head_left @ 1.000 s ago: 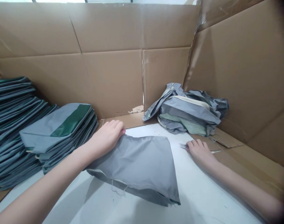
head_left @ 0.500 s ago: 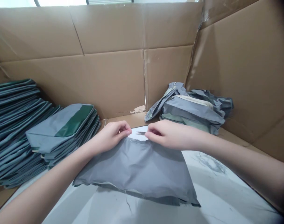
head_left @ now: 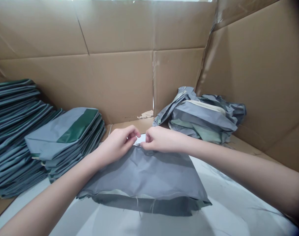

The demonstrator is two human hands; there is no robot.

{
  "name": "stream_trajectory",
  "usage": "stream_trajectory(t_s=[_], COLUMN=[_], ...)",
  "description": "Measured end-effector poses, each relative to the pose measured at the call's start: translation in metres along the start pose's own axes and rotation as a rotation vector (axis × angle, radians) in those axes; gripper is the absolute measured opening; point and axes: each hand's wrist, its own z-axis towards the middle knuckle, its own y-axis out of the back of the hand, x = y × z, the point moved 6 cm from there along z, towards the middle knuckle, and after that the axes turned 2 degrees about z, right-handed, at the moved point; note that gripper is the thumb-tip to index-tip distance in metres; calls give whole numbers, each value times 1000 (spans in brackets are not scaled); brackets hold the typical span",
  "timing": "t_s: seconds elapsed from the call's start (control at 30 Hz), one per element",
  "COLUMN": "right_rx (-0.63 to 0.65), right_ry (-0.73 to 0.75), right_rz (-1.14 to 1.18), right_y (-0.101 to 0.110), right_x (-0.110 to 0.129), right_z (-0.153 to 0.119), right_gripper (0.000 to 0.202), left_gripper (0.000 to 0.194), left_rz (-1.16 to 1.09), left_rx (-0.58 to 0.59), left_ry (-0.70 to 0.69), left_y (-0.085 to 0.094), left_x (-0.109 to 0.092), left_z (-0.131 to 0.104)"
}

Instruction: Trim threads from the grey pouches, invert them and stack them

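A grey fabric piece point(head_left: 142, 173), sewn in layers with loose threads along its near edge, lies in front of me on the table. At its far edge, my left hand point(head_left: 120, 141) is closed with thumb and forefinger close together; whatever is between them is too small to make out. Facing it, my right hand point(head_left: 161, 139) is closed around small pointed scissors point(head_left: 138, 144). Only their thin blade tips show, close to the left fingertips at the fabric's far edge; my fingers hide the rest.
Tall stacks of folded grey-green fabric pieces point(head_left: 14, 131) stand at the left, beside a shorter stack point(head_left: 53, 131) with a green band on top. A crumpled fabric pile point(head_left: 201, 114) lies at the back right. Cardboard walls point(head_left: 115, 82) enclose the white table point(head_left: 110, 223).
My right hand has moved left, bringing the scissors to my left fingertips. The fabric's near edge has lifted, showing more of the darker underlayer. The view has tilted down slightly.
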Motion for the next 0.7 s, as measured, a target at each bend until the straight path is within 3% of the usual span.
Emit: stream_trajectory(t_s=[0.37, 0.7], right_rx=[-131, -217], right_ry=[-12, 106], right_rz=[109, -79], right_y=[1, -4], right_x=[0, 23], right_z=[-5, 6], right_gripper=[19, 17], left_gripper=[14, 14], left_rz=[53, 309], left_rx=[-80, -117], left_ry=[48, 72], left_y=[6, 9], left_x=[2, 4], left_z=[-6, -11])
